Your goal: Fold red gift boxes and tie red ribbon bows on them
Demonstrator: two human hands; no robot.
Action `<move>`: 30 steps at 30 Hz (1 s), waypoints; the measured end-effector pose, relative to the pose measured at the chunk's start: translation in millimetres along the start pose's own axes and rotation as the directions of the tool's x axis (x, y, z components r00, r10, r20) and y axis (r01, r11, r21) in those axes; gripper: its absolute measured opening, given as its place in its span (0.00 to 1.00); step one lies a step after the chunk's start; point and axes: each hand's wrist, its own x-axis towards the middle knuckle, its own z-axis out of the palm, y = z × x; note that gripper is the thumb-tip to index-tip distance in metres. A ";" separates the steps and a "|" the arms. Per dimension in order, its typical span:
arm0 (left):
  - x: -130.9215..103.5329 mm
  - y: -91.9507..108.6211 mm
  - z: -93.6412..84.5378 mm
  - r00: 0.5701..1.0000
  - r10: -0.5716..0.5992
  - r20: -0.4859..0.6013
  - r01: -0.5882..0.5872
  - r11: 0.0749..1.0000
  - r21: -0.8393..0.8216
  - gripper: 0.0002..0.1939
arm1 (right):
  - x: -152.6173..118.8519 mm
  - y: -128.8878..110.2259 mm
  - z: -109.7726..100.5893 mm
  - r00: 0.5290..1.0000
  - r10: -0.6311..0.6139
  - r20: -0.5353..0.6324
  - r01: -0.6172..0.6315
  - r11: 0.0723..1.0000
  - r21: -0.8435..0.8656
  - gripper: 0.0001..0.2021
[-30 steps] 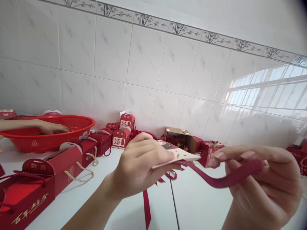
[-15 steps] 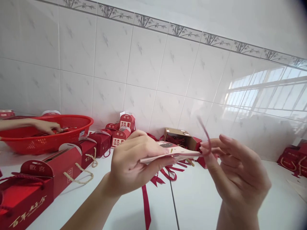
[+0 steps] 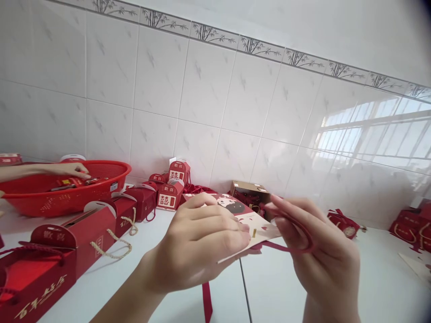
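Note:
A flat printed card or folded carton (image 3: 264, 228), cream and red with a cartoon figure, is clamped in my left hand (image 3: 202, 233). The fingers lie across its printed face, with the thumb side underneath hidden. My right hand (image 3: 323, 255) pinches a narrow dark red ribbon (image 3: 286, 249) at the card's right corner. This ribbon curves round in a loop between the card's lower edge and the fingers. Below my left hand, a ribbon tail (image 3: 207, 303) hangs over the white table; whether it is the same ribbon is hidden.
Red gift boxes (image 3: 94, 233) with rope handles line the left side. Behind them, another person's hand (image 3: 69, 169) is over a red plastic basket (image 3: 116, 167). Near the wall are small red boxes (image 3: 169, 195) and an open cardboard box (image 3: 252, 186). Red bags (image 3: 407, 224) stand far right.
The card has tipped so its printed face shows more. My right hand has shifted slightly left, and the ribbon now loops below the card. The other person's hand has risen in the basket.

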 end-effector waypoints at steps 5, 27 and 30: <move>-0.9 -3.4 1.4 1.000 0.007 -0.024 -0.007 1.000 -0.001 0.08 | -1.2 -2.1 -0.1 0.992 0.057 0.112 -0.071 0.990 0.126 0.17; -2.4 -1.8 3.6 0.999 -0.006 -0.037 0.003 0.997 -0.079 0.06 | -2.7 -2.4 1.1 0.969 0.076 0.237 -0.136 0.958 0.252 0.13; -2.5 -2.3 4.0 0.999 -0.003 -0.042 -0.001 0.995 -0.103 0.06 | -1.7 -2.7 2.2 0.966 0.040 0.255 -0.113 0.953 0.281 0.13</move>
